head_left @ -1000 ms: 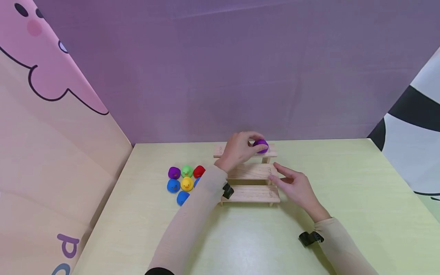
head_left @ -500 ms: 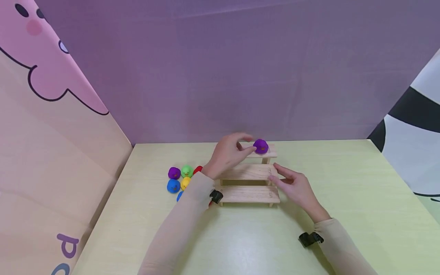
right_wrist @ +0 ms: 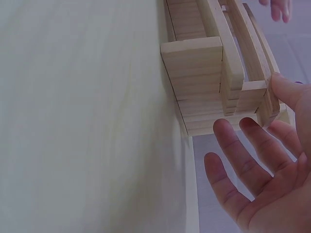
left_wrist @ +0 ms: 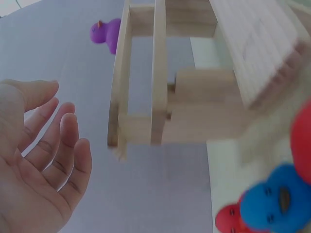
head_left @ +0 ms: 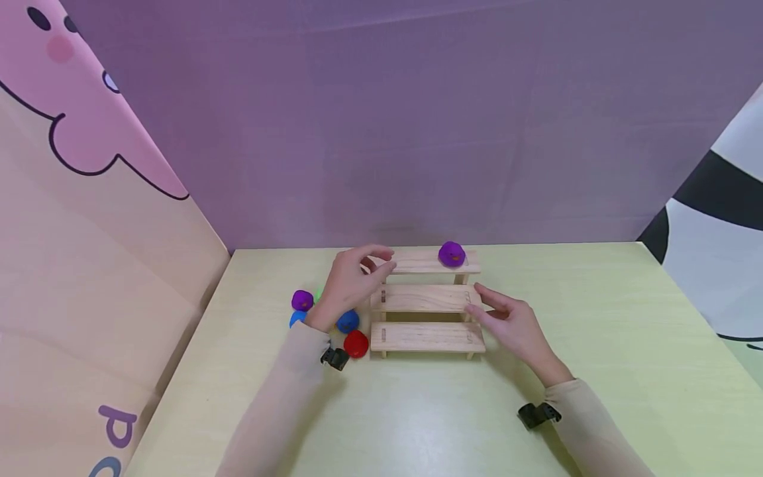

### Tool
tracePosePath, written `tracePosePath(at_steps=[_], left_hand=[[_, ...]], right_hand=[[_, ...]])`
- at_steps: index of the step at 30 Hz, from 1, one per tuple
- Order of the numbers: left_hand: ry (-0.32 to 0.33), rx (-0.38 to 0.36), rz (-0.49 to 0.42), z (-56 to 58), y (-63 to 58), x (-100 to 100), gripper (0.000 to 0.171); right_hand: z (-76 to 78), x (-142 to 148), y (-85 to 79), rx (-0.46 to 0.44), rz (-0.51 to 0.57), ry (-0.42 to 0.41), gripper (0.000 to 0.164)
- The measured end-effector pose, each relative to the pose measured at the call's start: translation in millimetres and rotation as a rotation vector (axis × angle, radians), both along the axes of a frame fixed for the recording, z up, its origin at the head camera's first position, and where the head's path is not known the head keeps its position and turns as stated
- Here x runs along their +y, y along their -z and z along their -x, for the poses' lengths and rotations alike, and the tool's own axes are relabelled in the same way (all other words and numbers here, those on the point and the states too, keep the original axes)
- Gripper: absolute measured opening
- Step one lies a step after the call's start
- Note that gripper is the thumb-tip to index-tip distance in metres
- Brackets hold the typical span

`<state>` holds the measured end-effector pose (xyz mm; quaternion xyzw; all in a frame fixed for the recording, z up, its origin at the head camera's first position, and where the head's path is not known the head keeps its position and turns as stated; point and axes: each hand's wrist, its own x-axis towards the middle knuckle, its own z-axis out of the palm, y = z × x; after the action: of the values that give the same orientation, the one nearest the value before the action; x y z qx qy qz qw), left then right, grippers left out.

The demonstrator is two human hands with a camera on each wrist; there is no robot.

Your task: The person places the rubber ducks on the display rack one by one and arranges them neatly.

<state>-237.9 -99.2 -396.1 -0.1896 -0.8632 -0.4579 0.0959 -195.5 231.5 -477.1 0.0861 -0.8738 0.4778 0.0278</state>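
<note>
A purple toy duck (head_left: 452, 254) sits near the right end of the top step of a three-step wooden display stand (head_left: 429, 338). My left hand (head_left: 350, 279) holds nothing, its fingers loosely bent, just left of the top step. In the left wrist view the same hand (left_wrist: 48, 160) is apart from the stand and the purple duck (left_wrist: 107, 35). My right hand (head_left: 517, 330) holds the right end of the middle step between thumb and forefinger. In the right wrist view the other fingers (right_wrist: 238, 158) spread loosely beside the stand.
Left of the stand lie more toy ducks, among them a red one (head_left: 356, 344), a blue one (head_left: 348, 321) and a purple one (head_left: 302, 300); others are partly hidden by my left hand and arm. A purple wall (head_left: 417, 132) rises behind the table (head_left: 429, 417).
My left hand has let go of the purple duck on the top step and drawn away to the left. The right hand stays at the stand.
</note>
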Motion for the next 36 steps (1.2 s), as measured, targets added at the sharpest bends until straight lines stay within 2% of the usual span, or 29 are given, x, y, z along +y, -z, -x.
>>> tracePosePath(at_steps=[6, 12, 17, 23, 32, 36], left_hand=[[-0.042, -0.017, 0.007, -9.0, 1.7, -24.0, 0.026], [-0.086, -0.055, 0.01, -16.4, 7.0, -39.5, 0.027], [-0.123, -0.081, 0.008, -22.3, 17.8, -53.2, 0.026], [-0.176, -0.103, 0.024, -34.7, 33.7, -80.8, 0.025], [-0.214, -0.078, 0.053, -45.0, 49.2, -116.5, 0.025], [-0.235, -0.136, 0.07, -49.8, 53.4, -125.5, 0.026]], right_hand=[[0.9, 0.2, 0.7, 0.003, -0.001, -0.003, 0.062], [0.8, 3.3, -1.2, -0.003, -0.025, 0.005, 0.063], [-0.2, 3.6, -2.9, -0.013, -0.021, 0.013, 0.064], [-3.1, 3.2, -5.8, -0.023, -0.007, 0.002, 0.064], [-1.1, 5.0, -6.8, -0.006, -0.007, 0.023, 0.062], [-1.6, 5.2, -7.1, -0.013, -0.008, 0.025, 0.063]])
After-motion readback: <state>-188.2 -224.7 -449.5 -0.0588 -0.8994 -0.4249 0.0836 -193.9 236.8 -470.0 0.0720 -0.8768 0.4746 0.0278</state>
